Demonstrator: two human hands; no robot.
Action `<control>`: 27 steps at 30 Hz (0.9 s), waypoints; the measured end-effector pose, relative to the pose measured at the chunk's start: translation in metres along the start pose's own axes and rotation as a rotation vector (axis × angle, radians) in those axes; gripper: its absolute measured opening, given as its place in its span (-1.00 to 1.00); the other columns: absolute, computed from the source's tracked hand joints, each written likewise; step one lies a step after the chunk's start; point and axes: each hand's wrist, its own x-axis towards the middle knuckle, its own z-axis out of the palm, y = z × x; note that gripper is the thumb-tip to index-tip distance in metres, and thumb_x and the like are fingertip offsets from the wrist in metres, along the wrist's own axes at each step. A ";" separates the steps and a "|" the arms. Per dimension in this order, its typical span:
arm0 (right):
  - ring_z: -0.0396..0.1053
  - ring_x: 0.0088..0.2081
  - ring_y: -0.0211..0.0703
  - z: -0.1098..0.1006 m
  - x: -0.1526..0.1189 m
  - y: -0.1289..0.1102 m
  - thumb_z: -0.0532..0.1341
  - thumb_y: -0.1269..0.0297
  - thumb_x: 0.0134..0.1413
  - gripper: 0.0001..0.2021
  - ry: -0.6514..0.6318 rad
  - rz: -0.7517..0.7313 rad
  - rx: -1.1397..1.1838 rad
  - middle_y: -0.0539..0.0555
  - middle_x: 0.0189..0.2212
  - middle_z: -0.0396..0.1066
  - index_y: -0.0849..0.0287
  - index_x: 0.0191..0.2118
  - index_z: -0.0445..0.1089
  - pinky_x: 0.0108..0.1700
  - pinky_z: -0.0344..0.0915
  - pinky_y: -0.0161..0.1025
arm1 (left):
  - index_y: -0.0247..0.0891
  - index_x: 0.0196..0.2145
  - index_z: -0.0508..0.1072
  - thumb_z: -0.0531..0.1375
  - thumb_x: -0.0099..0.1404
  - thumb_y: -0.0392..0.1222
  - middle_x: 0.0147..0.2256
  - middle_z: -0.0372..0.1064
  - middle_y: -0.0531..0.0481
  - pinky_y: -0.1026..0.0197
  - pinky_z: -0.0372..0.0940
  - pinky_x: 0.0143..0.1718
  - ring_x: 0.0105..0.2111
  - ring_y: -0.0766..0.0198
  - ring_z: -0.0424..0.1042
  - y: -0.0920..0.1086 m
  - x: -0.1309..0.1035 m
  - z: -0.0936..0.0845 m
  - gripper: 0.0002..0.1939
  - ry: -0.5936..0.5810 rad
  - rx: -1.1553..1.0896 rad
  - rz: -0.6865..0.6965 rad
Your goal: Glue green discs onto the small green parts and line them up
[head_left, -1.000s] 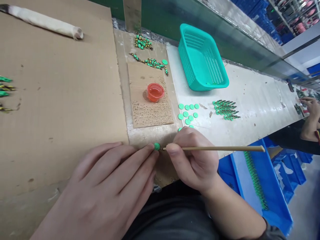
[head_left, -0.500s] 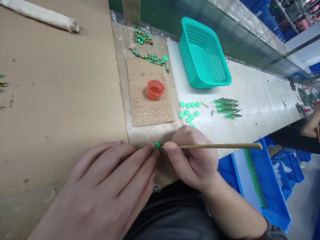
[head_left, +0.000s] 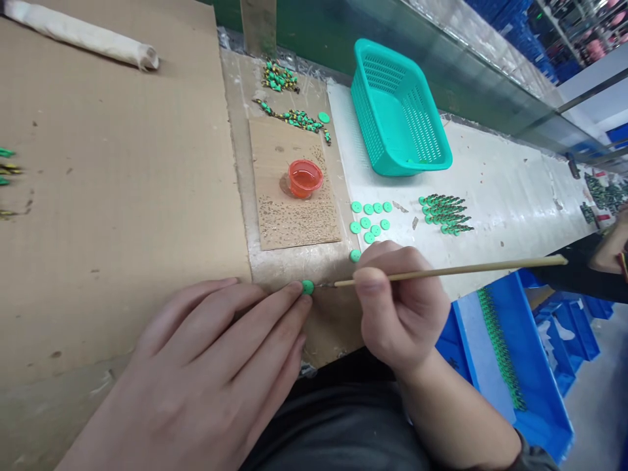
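Between the fingertips of my left hand is a small round green disc, pinched at its left edge. My right hand is closed around a thin wooden stick with a dark, fine tip. That tip points left and lies at or very close to the disc's right edge; whether they touch I cannot tell. Beyond my right hand, several loose green discs with small holes lie on the white surface. A red cup of liquid stands on a speckled cardboard piece.
A turquoise basket stands at the back. Piles of green-and-dark small parts lie behind the cardboard, and rows of similar pieces sit right. A white roll lies far left. Blue trays are below right, near another person's arm.
My right hand has moved right, away from the disc, and the stick's far end now tilts higher. My left hand stays on the disc. The view has shifted slightly.
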 end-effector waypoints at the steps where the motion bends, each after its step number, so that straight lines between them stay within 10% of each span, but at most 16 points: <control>1: 0.40 -0.37 -0.25 0.000 0.000 0.000 0.29 0.27 0.67 -0.75 0.067 0.016 0.023 -0.08 -0.41 0.38 0.07 -0.21 0.45 -0.28 0.41 -0.19 | 0.18 0.35 0.65 0.45 0.52 -0.03 0.19 0.74 0.07 -0.29 0.56 0.31 0.10 -0.10 0.71 -0.001 0.000 -0.001 -0.51 -0.026 0.039 0.056; 7: 0.41 -0.46 -0.27 -0.014 -0.013 -0.007 0.29 0.19 0.69 -0.81 0.231 0.147 0.145 -0.09 -0.44 0.45 0.06 -0.05 0.62 -0.39 0.39 -0.24 | -0.03 0.37 0.60 0.35 0.59 -0.18 0.21 0.72 -0.03 -0.24 0.47 0.26 0.09 -0.08 0.66 0.006 0.015 -0.008 -0.55 -0.111 0.200 0.180; 11: 0.68 -0.23 -0.18 -0.025 -0.022 -0.012 0.25 0.34 0.68 -0.81 -0.004 0.211 0.060 0.01 -0.21 0.71 0.01 0.10 0.65 -0.15 0.63 -0.18 | -0.18 0.26 0.62 0.27 0.66 -0.22 0.15 0.74 -0.06 -0.16 0.39 0.19 0.01 -0.01 0.61 0.016 0.031 -0.014 -0.70 -0.121 0.244 0.242; 17: 0.68 0.04 -0.01 -0.015 -0.012 -0.003 0.19 0.51 0.60 -0.75 -0.390 -0.070 -0.148 0.17 0.07 0.78 0.10 0.15 0.55 0.17 0.65 0.02 | -0.17 0.24 0.62 0.26 0.66 -0.24 0.11 0.72 -0.05 -0.10 0.36 0.14 -0.02 0.03 0.56 0.019 0.036 -0.016 -0.71 -0.139 0.222 0.241; 27: 0.69 -0.10 0.01 -0.019 -0.039 -0.010 0.30 0.51 0.54 -0.80 -0.273 -0.073 -0.235 0.08 -0.15 0.71 0.02 0.04 0.54 -0.03 0.67 -0.03 | -0.09 0.14 0.68 0.28 0.62 -0.16 0.03 0.63 -0.07 -0.08 0.38 0.14 0.01 0.07 0.51 0.038 0.026 -0.018 -0.77 -0.140 0.373 0.095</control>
